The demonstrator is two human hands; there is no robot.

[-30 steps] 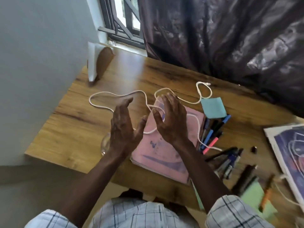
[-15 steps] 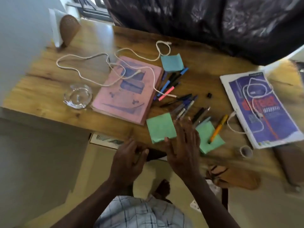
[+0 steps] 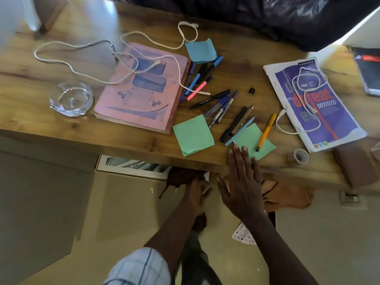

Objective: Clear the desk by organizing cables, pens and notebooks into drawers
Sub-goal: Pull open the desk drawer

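While right hand (image 3: 240, 186) hovers flat, pink notebook (image 3: 141, 87) lies closed under white cable (image 3: 86, 45).

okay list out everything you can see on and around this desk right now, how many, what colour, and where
pink notebook: one, desk centre-left
purple magazine: one, right
cables: two, white; one across the notebook, one on the magazine
pens: a dozen or more, mixed colours, centre
sticky pads: two green, front; one blue, back
glass ashtray: one, clear, left
tape roll: one, front right
left hand: under desk edge
right hand: open, at desk edge
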